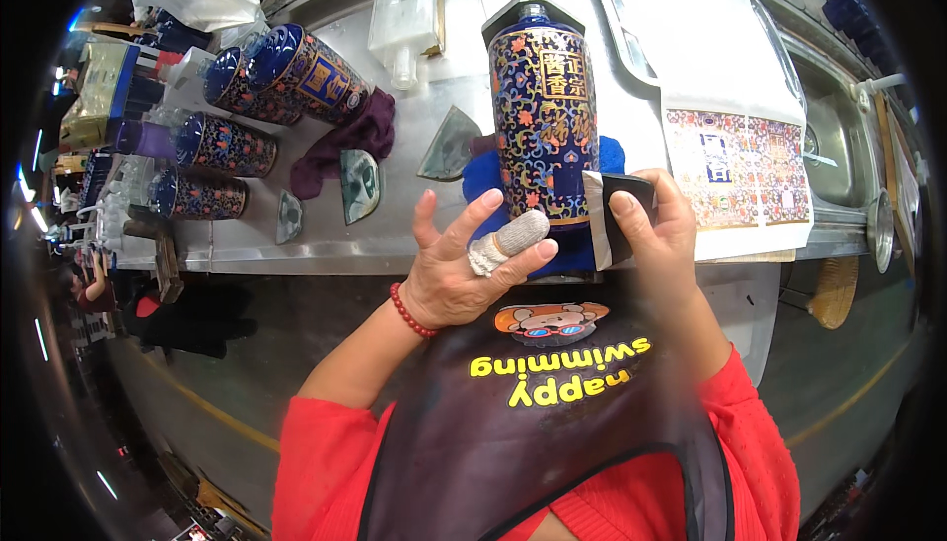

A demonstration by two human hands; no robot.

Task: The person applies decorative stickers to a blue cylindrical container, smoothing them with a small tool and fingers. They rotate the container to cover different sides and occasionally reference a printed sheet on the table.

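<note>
A dark blue bottle with a colourful floral pattern and gold characters lies with its neck pointing away from me, over a blue cloth. My left hand is beside the bottle's near end, fingers spread and nothing held. A grey knitted finger cover sits on one of its fingers. In my right hand is a flat black scraper, gripped between thumb and fingers, with a pale strip along its left edge. That edge is against or very close to the bottle's lower right side; contact is unclear.
Patterned decal sheets lie on the right, near a metal sink. Several decorated bottles and a purple cloth occupy the left. Between them and my bottle are greenish curved pieces and a clear plastic container.
</note>
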